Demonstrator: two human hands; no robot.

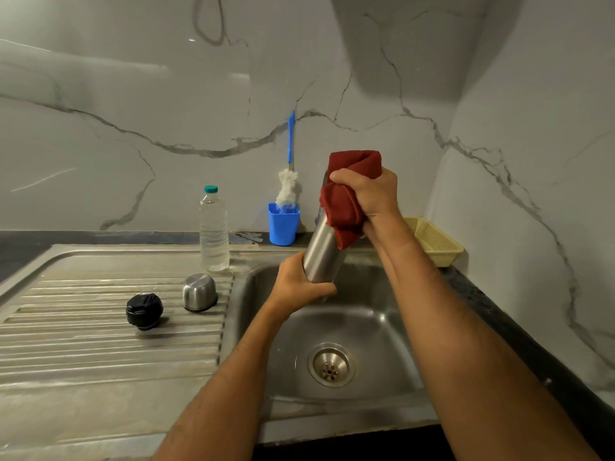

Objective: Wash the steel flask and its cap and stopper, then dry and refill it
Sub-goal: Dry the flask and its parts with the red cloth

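Steel flask (322,257) tilted over sink (382,331), my left hand (301,287) gripping its base, right hand (369,194) clenching red cloth (346,207) round its top; wet steel could slip from me.

The flask (322,254) and cap (199,292) are brushed steel with soft shine, the stopper (144,310) is black ribbed plastic, the cloth (349,194) is red fuzzy fabric, and the sink (376,327) is dull, scratched steel.
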